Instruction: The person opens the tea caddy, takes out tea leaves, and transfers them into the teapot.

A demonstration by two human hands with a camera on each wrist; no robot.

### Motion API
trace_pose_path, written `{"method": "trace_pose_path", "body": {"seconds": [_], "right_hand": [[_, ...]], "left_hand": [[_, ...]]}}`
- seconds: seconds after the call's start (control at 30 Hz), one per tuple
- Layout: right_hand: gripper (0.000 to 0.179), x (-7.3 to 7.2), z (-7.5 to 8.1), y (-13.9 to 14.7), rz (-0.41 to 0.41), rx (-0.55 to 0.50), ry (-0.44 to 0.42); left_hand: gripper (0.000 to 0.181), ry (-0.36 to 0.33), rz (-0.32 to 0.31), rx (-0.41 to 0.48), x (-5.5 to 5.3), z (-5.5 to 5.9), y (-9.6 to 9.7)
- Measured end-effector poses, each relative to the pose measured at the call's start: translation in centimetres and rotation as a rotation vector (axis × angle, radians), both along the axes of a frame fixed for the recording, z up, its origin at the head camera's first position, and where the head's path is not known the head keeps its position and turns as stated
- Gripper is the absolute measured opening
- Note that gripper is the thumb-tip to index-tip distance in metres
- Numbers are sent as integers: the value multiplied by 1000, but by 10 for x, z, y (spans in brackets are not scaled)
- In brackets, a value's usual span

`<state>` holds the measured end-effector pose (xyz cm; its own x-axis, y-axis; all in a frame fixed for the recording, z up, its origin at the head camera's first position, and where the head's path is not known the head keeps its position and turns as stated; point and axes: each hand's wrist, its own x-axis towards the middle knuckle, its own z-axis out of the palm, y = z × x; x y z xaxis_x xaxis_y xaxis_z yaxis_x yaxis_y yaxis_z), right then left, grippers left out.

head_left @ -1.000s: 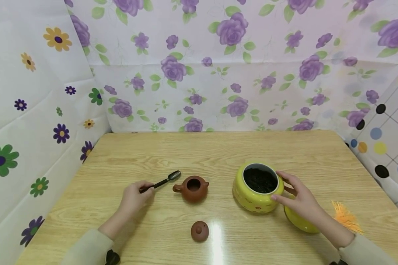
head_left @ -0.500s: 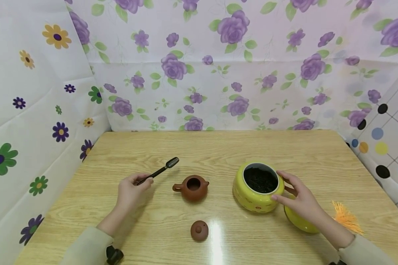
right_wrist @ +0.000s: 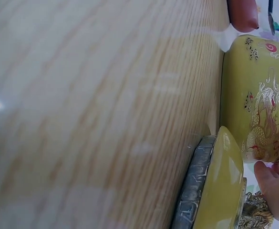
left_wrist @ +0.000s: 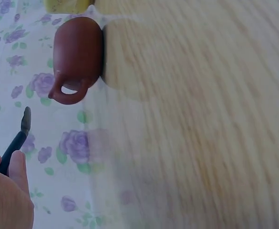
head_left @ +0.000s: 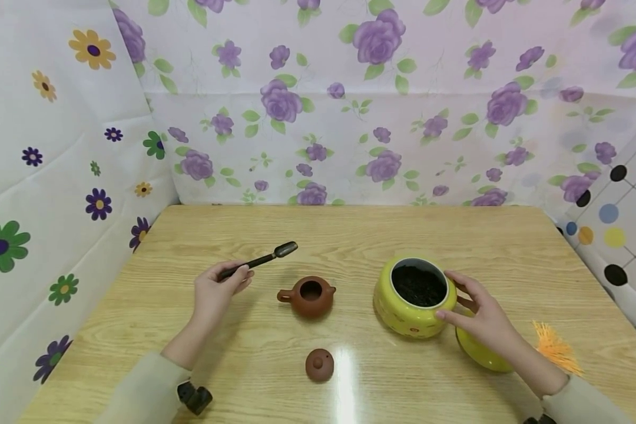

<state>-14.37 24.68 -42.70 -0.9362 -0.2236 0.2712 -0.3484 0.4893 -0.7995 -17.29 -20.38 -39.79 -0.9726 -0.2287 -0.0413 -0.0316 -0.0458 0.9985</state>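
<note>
Currently, my left hand (head_left: 218, 288) pinches the scoop (head_left: 262, 259), held off the table (head_left: 254, 353) to the left of the teapot (head_left: 311, 309). Well right of the teapot, my right hand (head_left: 486, 318) touches the jar (head_left: 403, 320), thumb and fingers spread against it. The small lid (head_left: 320, 365) sits nearer me than the teapot.

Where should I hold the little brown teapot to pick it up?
Probably the handle, coming from the left: that loop sticks out toward the left hand, while the spout points right, toward the yellow jar. The teapot's round body offers less to grip.
</note>
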Motion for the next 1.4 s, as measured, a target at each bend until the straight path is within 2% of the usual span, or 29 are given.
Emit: {"method": "trace_pose_path", "body": {"seconds": [0.23,0.47,0.77,0.97,1.2,1.4], "right_hand": [[70,0,1,0,1,-10,-3],[70,-1,-2,1,8,-28,3],[68,-1,-6,1,24,-76,-14],[68,0,-8,1,13,-83,-18],[67,2,-9,1,18,-85,1],[67,3,-9,-1,21,-101,11]], "left_hand": [[26,17,-17,65,-3,5,8],[26,-7,-27,82,-3,12,18],[23,-6,-53,104,-13,25,31],[11,14,-70,124,-18,34,43],[28,9,-119,111,-19,42,52],[21,10,-158,137,-21,44,59]]}}
